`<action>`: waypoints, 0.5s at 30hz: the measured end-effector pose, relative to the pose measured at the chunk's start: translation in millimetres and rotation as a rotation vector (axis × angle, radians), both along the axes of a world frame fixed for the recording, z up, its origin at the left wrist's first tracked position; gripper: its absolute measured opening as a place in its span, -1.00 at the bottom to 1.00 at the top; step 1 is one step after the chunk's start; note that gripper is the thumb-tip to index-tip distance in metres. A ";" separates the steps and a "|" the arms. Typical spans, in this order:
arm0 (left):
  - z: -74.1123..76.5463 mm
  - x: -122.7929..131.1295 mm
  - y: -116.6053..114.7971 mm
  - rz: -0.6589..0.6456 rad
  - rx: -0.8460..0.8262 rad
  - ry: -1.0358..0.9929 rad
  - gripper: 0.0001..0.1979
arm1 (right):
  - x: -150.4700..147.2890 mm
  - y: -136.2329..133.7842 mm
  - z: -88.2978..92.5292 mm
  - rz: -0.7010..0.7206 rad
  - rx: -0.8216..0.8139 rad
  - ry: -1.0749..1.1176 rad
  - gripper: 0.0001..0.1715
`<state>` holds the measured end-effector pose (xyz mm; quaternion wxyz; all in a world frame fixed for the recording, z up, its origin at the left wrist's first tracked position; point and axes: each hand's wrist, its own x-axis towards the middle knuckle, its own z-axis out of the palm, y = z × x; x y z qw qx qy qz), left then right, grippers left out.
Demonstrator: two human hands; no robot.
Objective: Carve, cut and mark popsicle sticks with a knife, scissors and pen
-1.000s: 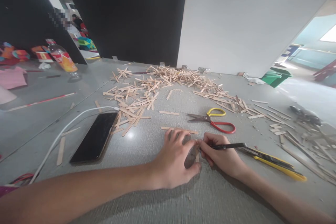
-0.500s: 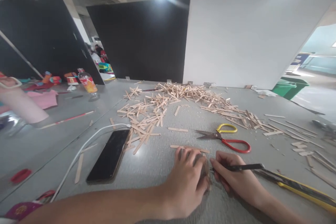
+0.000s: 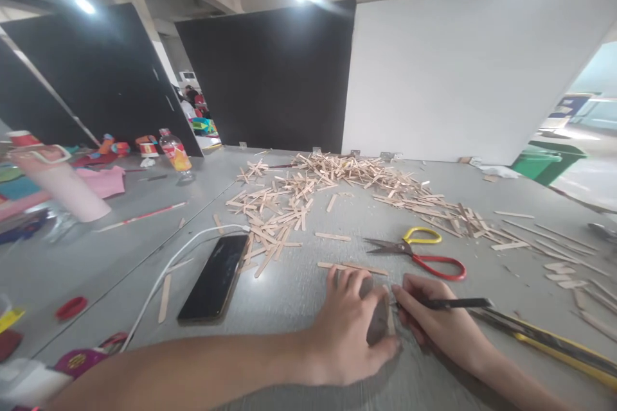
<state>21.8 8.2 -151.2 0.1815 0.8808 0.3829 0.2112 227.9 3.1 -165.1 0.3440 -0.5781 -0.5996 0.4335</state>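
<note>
My left hand [image 3: 349, 331] rests on the grey table with its fingers spread. Its index finger and thumb pin the ends of a pale wooden craft stick [image 3: 391, 318]. My right hand [image 3: 431, 314] pinches a slim black pen [image 3: 463, 303], its tip close beside that stick. Just beyond my left fingertips, two craft sticks [image 3: 364, 268] lie end to end. Another stick [image 3: 332, 236] lies farther off. Scissors [image 3: 409, 249] with one yellow and one red handle lie open beyond my right hand. A yellow and black utility knife [image 3: 544, 340] is beside my right wrist.
A heap of craft sticks [image 3: 337, 170] spreads across the back. At left are a phone [image 3: 216, 279], a white cable [image 3: 166, 266], a pink bottle [image 3: 62, 183] and a drink bottle [image 3: 176, 153]. Black [image 3: 270, 77] and white boards [image 3: 457, 70] stand behind. Thin sticks [image 3: 554, 241] lie right.
My left thumb has moved away from the index finger toward the near end of the stick. My right hand stays beside it with the pen. The view has turned slightly left.
</note>
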 end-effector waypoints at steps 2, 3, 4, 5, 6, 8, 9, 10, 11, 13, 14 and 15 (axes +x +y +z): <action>0.0 0.2 0.5 0.000 -0.010 0.002 -0.40 | -0.9 0.3 2.3 -0.008 -0.004 0.013 -0.44; 0.3 0.2 0.8 -0.003 -0.013 0.003 -0.39 | -1.2 0.5 3.2 -0.010 -0.002 0.015 -0.45; 0.7 0.2 1.1 -0.009 -0.013 0.005 -0.38 | -1.4 0.7 3.8 -0.010 0.002 0.012 -0.46; 1.3 0.2 1.5 -0.017 -0.009 0.009 -0.37 | -1.5 0.8 4.0 -0.009 0.007 0.006 -0.47; 1.9 0.2 1.9 -0.028 -0.004 0.014 -0.37 | -1.4 0.8 4.0 -0.005 0.012 -0.002 -0.47; 3.0 0.5 2.6 -0.046 0.009 0.026 -0.41 | -0.8 0.5 3.4 0.000 0.019 -0.004 -0.47; 3.4 0.7 2.9 -0.051 0.014 0.032 -0.42 | -0.4 0.2 2.9 0.003 0.017 0.003 -0.47; 3.7 1.0 3.1 -0.053 0.017 0.036 -0.43 | 0.0 -0.1 2.5 0.005 0.014 0.013 -0.48; 3.9 1.3 3.1 -0.054 0.018 0.041 -0.44 | 0.4 -0.3 2.3 0.006 0.013 0.023 -0.48; 3.7 1.8 2.8 -0.049 0.013 0.047 -0.43 | 0.8 -0.5 2.2 0.008 0.018 0.023 -0.50; 3.5 1.9 2.6 -0.047 0.010 0.048 -0.43 | 0.9 -0.4 2.4 0.007 0.020 0.012 -0.50; 3.2 2.0 2.5 -0.047 0.008 0.048 -0.42 | 0.8 -0.2 2.7 0.005 0.015 0.000 -0.51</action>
